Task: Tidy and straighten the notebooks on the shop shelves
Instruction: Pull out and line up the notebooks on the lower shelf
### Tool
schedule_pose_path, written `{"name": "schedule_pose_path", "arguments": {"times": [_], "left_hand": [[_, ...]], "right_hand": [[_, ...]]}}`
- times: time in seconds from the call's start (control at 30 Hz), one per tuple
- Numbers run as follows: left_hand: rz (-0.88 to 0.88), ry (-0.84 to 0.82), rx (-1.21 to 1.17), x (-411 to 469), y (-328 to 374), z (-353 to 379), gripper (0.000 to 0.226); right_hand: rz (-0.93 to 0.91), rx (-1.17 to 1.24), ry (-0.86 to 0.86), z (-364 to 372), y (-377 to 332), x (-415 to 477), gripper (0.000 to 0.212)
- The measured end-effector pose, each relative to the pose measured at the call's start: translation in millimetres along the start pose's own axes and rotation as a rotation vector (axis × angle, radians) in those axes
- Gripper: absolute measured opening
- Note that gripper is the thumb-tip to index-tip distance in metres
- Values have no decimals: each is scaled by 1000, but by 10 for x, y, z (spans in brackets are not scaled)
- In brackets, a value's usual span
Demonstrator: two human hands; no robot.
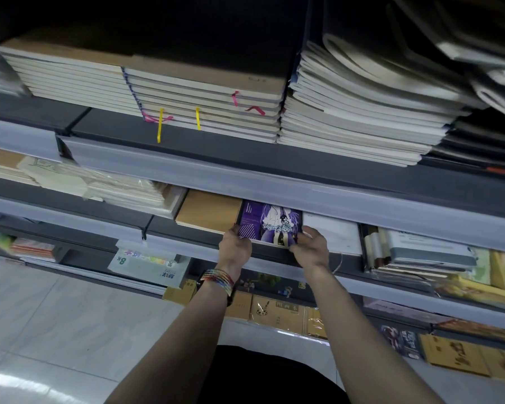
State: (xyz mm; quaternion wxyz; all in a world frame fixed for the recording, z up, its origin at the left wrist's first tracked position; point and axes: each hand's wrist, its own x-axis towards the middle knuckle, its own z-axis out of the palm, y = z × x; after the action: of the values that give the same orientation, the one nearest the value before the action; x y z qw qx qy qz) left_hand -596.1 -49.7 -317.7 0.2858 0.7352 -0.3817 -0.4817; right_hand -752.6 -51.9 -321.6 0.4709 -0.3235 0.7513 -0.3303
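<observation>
Right now my left hand (236, 243) and right hand (311, 246) have fingers clamped on the purple notebook's (270, 221) front corners, between the brown notebook (209, 209) and white notebook (331, 231); shoving crookedly could knock either neighbour askew.

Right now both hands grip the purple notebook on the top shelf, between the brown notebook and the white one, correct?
Not the top shelf. The head view shows both the left hand and right hand gripping the purple notebook on the second shelf down, between the brown notebook and the white one.
</observation>
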Motion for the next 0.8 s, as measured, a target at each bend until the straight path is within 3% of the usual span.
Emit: {"name": "schedule_pose_path", "arguments": {"times": [0.27, 0.8], "left_hand": [[15, 16, 24, -15, -36, 0, 30], [37, 21, 32, -84, -19, -33, 40]], "right_hand": [[49, 139, 255, 185, 83, -104, 34], [-5, 136, 228, 195, 168, -20, 39]]}}
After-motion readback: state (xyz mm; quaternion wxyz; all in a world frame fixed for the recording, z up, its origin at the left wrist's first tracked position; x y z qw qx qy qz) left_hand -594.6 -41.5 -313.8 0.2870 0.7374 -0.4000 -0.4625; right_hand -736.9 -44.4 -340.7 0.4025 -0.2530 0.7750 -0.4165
